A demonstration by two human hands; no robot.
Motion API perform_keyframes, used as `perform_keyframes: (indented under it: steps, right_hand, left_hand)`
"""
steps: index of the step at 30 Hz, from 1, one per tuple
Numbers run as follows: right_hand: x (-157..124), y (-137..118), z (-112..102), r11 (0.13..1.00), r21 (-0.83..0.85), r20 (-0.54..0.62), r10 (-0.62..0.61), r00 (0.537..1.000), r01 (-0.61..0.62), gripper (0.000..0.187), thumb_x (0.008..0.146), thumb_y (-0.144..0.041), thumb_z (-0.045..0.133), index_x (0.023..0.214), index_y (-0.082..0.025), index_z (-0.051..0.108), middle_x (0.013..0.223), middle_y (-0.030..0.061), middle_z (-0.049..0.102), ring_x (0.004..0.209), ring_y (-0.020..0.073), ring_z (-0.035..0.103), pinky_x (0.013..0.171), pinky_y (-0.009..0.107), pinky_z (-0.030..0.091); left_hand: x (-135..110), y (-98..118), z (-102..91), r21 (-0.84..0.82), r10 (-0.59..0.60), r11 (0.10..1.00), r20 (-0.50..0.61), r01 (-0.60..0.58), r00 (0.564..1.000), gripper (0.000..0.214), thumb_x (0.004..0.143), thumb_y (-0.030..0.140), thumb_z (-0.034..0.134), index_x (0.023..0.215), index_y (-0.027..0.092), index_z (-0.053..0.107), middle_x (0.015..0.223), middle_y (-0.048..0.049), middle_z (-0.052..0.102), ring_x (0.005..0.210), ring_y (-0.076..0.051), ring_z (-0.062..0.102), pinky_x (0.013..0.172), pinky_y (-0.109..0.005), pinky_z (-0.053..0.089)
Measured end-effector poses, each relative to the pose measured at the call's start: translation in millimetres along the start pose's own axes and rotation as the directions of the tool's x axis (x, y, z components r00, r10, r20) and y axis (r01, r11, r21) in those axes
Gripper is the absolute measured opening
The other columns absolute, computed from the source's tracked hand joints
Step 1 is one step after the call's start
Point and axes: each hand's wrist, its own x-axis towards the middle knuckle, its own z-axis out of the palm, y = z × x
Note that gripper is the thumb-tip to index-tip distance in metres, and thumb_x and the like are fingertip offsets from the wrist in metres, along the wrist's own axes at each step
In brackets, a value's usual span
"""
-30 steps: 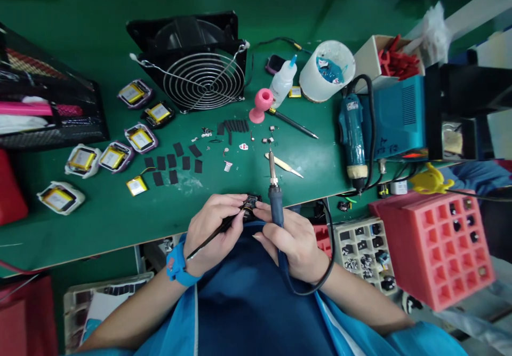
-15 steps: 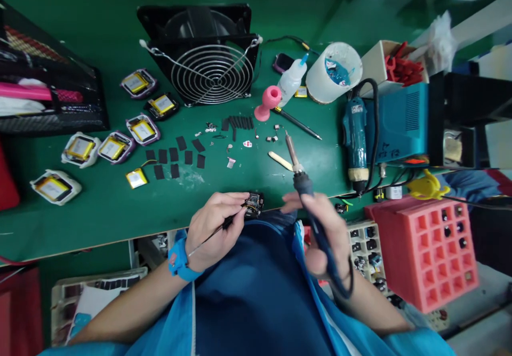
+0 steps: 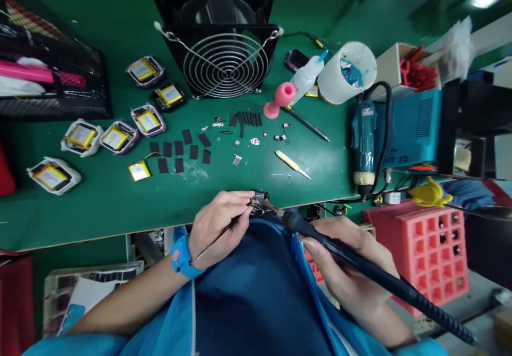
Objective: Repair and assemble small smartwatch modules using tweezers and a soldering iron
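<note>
My left hand (image 3: 220,225) pinches a small black device with an exposed circuit board (image 3: 260,202) at the table's front edge. A thin dark tool like tweezers (image 3: 214,243) also lies in its fingers, the end pointing back toward the wrist. My right hand (image 3: 354,262) is closed around a soldering iron (image 3: 308,227). The iron's tip reaches the circuit board; whether it touches is too small to tell. Beyond the hands lie a pale pointed stick (image 3: 293,164), several black foam pads (image 3: 178,149) and a loose yellow battery (image 3: 139,171).
A black fan (image 3: 224,46) stands at the back. Several opened watch-like cases (image 3: 82,137) lie at left. A pink holder (image 3: 280,100), a bottle (image 3: 307,78), a white tub (image 3: 347,73), an electric screwdriver (image 3: 364,142) and a teal station (image 3: 412,132) stand at right. Pink foam trays (image 3: 424,254) sit below.
My right hand has turned and brought the soldering iron from upright over the table down and left to the board. My left hand keeps its hold. The view has shifted slightly.
</note>
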Motion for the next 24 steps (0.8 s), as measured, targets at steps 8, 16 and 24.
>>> perform_keyframes:
  steps: [8, 16, 24]
  right_hand:
    - [1, 3, 10, 0.993, -0.100, -0.061, -0.076, 0.995, 0.069, 0.022, 0.088, -0.022, 0.079, 0.108, -0.023, 0.069, 0.087, 0.0012, 0.079, 0.075, 0.0195, 0.077, 0.066, 0.030, 0.061]
    - [6, -2, 10, 0.976, -0.208, -0.027, -0.071, 0.997, 0.064, 0.012, 0.094, -0.032, 0.072, 0.103, -0.025, 0.067, 0.084, -0.0002, 0.079, 0.070, 0.0191, 0.077, 0.062, 0.029, 0.061]
    - [8, 0, 14, 0.987, -0.141, -0.049, -0.086, 0.995, 0.078, 0.016, 0.092, -0.025, 0.075, 0.106, -0.024, 0.066, 0.085, 0.0033, 0.080, 0.074, 0.0206, 0.079, 0.062, 0.031, 0.062]
  left_hand:
    - [0, 0, -1.5, 0.001, 0.001, 1.000, 0.007, -0.001, 1.000, 0.027, 0.087, 0.001, 0.069, 0.105, 0.017, 0.058, 0.104, -0.0079, 0.075, 0.104, -0.019, 0.077, 0.083, -0.025, 0.064]
    - [2, 2, -1.5, 0.013, 0.007, 1.000, -0.001, -0.007, 1.000, 0.026, 0.089, 0.002, 0.067, 0.105, 0.020, 0.057, 0.102, -0.0066, 0.076, 0.101, -0.020, 0.078, 0.080, -0.029, 0.066]
    - [4, 3, -2.0, 0.017, 0.013, 1.000, -0.002, -0.013, 1.000, 0.025, 0.089, 0.003, 0.066, 0.106, 0.021, 0.058, 0.102, -0.0061, 0.076, 0.099, -0.021, 0.079, 0.077, -0.029, 0.067]
